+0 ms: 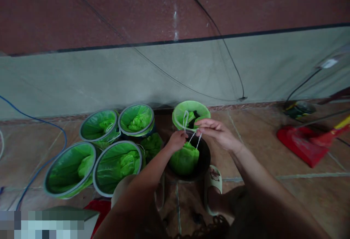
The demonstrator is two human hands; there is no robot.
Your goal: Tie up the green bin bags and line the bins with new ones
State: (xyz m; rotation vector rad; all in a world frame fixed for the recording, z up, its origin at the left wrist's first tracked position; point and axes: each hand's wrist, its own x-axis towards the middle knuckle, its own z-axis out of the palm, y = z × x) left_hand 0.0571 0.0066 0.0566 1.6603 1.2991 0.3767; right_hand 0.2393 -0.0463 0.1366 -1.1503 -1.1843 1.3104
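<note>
A green cloth-like bag [185, 160] sits inside a dark round bucket [204, 155] between the feet. White string [186, 119] rises from the top of the bag in a loop and loose strands. My left hand [177, 140] is closed in a pinch on the string, just above the bag. To its right, my right hand [216, 131] has its thumb and fingers pinched on another length of the same string. Behind the bucket stands a light green tub [179, 109] with green and black material inside.
Several grey-rimmed bins [96, 179] with green liners stand at the left. A blue cable [65, 137] runs along the tiles beside them. At the right lie a red dustpan [300, 148] and a dark round object [299, 108]. Black wires hang down the wall [109, 78].
</note>
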